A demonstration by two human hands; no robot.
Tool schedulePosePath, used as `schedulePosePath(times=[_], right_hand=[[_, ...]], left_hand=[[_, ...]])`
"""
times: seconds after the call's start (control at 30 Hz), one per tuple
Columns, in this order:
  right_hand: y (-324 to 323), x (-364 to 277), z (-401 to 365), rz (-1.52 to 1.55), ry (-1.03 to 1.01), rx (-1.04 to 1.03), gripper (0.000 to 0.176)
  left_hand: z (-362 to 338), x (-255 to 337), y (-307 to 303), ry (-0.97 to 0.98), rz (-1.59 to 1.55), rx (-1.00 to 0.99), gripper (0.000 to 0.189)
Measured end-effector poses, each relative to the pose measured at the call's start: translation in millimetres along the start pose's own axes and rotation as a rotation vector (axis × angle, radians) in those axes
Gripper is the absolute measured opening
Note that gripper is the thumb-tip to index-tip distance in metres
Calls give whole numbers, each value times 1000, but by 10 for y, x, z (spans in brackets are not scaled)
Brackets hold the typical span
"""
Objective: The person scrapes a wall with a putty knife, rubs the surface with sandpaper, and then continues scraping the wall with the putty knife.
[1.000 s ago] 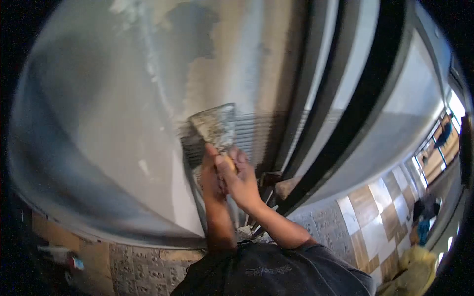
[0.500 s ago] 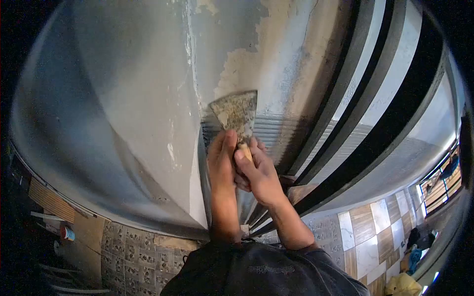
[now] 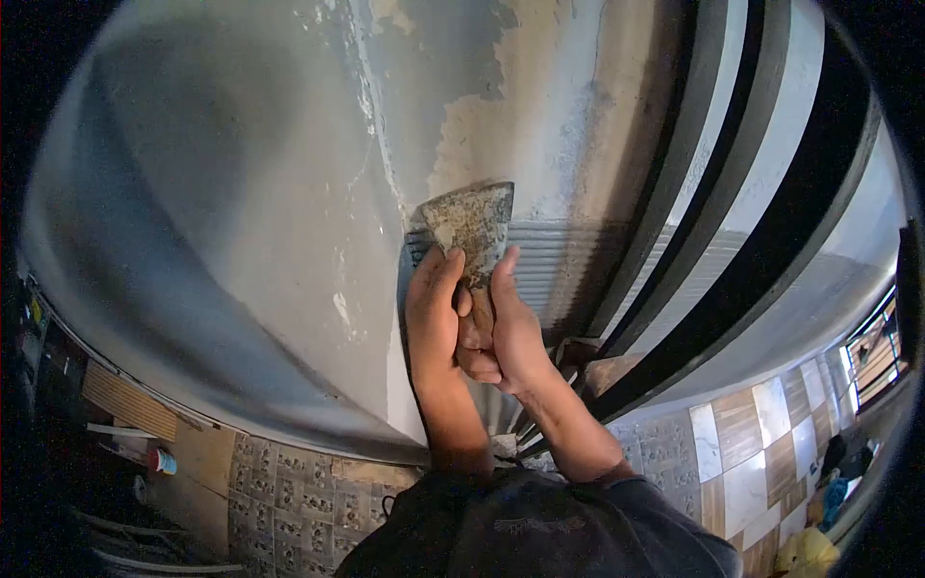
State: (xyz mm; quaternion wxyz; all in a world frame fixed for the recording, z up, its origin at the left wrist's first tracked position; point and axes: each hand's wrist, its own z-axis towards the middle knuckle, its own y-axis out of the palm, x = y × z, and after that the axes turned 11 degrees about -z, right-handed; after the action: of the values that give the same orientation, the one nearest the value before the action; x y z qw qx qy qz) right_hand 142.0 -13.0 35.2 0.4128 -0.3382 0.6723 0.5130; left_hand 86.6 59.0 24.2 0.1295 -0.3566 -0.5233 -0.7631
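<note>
A putty knife [image 3: 472, 226] with a wide, stained metal blade and a wooden handle is held upright in front of the wall [image 3: 289, 193]. My left hand [image 3: 436, 308] is closed at the blade's lower left edge, its thumb lying against the metal. Around the handle, my right hand [image 3: 506, 332] is closed with its thumb pointing up beside the blade's right edge. The fingers of both hands are partly hidden behind the tool. Behind the blade, the wall shows patchy, peeling paint and a horizontally ribbed band [image 3: 559, 260].
Dark curved bars [image 3: 752, 289] run along the right side. Patterned tiles [image 3: 289, 491] cover the floor at lower left, and brown and white tiles [image 3: 742, 462] at lower right. A small red and white container [image 3: 164, 462] stands at far left, a yellow item [image 3: 807, 554] at bottom right.
My right thumb has moved off the handle and now points up beside the blade. The hands and putty knife sit slightly further right in the view.
</note>
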Motion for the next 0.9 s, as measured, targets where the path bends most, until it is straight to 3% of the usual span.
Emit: schedulePosePath(times=[0.07,0.13,0.2,0.37,0.47,0.6,0.7,0.9], right_hand=[[-16,68,44,-16,-41,23,65],[8,54,6,-35,-49,1,64],[27,-20,-16,-60,-62,-22,63],[-46,-13,-28,-70,-56,111,59],[47,-101,-77,-48,-10,32,58],[-85,-29,2,-36,-64,-7,58],[0,-142,-86,52,42,-39,57],[-88,-160,-50,-107,-77,43,57]], left_hand=[[51,-39,-109,-39,81,-135,23],[-3,31,-24,27,127,-112,24],[4,65,2,-56,-9,-125,22],[-75,-18,64,35,39,-69,25],[-91,60,85,-49,-33,-38,25],[-48,-15,97,88,77,-60,25],[-123,125,218,63,3,26,23],[-15,-102,169,106,-91,-19,21]])
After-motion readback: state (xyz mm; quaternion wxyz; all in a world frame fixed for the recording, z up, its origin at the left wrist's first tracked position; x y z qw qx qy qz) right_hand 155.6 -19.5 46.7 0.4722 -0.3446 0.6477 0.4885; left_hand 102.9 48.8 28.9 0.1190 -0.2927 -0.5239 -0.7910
